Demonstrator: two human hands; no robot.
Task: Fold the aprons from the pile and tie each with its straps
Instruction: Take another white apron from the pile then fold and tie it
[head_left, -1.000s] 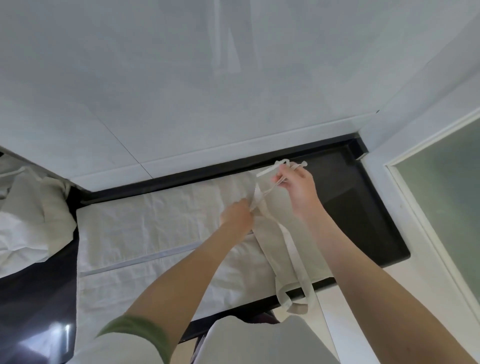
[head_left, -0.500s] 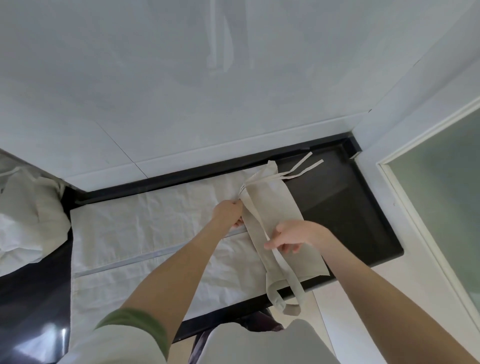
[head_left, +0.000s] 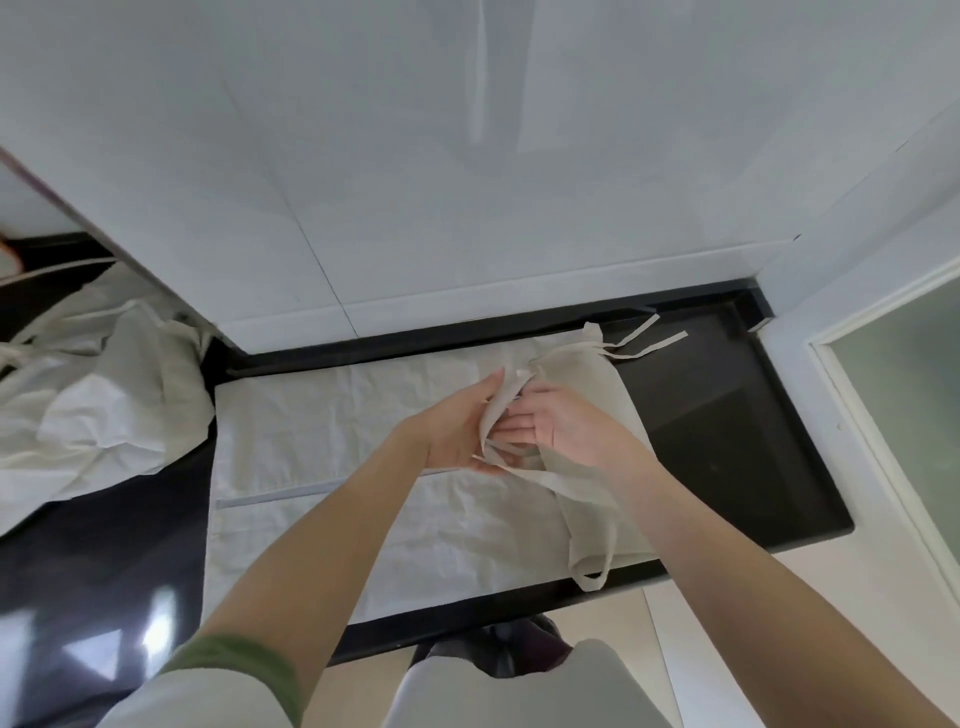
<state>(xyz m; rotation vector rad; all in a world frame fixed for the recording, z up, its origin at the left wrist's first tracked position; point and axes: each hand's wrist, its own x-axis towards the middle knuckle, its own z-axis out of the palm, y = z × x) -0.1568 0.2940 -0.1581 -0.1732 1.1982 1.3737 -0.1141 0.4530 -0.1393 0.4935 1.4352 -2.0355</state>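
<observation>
Cream cotton, thin and creased: the apron (head_left: 587, 382) lies folded into a narrow band at the right end of the black bench (head_left: 727, 441), on top of a flat pale sheet (head_left: 332, 426) that may be another apron, can't tell from here. Two straps (head_left: 649, 343) trail off its far end onto bare bench. The loop (head_left: 597, 569) hangs over the near edge.

Left hand (head_left: 457, 431) pinches a raised fold of the cloth mid-band. Right hand (head_left: 566, 434) is palm up, fingers near straight, touching the same fold and gripping nothing as far as I can see.

Handling: light, limp, no stiffness, so it sags and unfolds wherever it is unsupported. Low slip, not fragile. Best to hold the bundle across its middle with all layers pinched together, then take the straps near their roots. Free ends tangle.

The pile (head_left: 98, 410) sits well apart at the left end.
</observation>
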